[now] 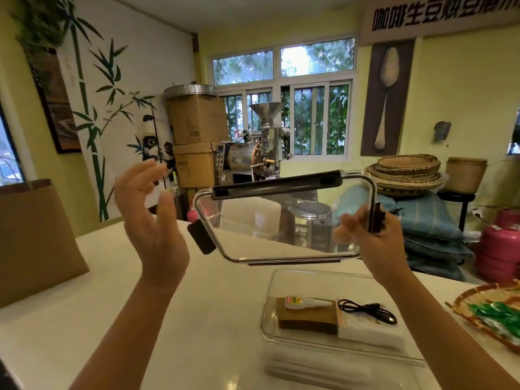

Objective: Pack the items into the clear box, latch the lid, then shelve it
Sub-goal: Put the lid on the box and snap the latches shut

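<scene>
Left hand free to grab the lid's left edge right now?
Probably yes. The left hand is open and empty beside the lid, with nothing between them; the right hand holds the lid's right side.

Clear glossy plastic rectangular lid (281, 229) with matt black plastic latches (277, 184); clear glossy plastic box (332, 358) on smooth, shiny white tabletop (157, 333). Matt brown paper bag (33, 237) near left. Rough woven wicker tray (467, 302) right; shiny metal roasting machine (253, 156) far.

Clear lid (281, 226) with black latches, raised and tilted above the clear box (337, 280); inside the box, glue bottle (306, 302), brown pad (308, 319), coiled black cable (365, 309).
</scene>
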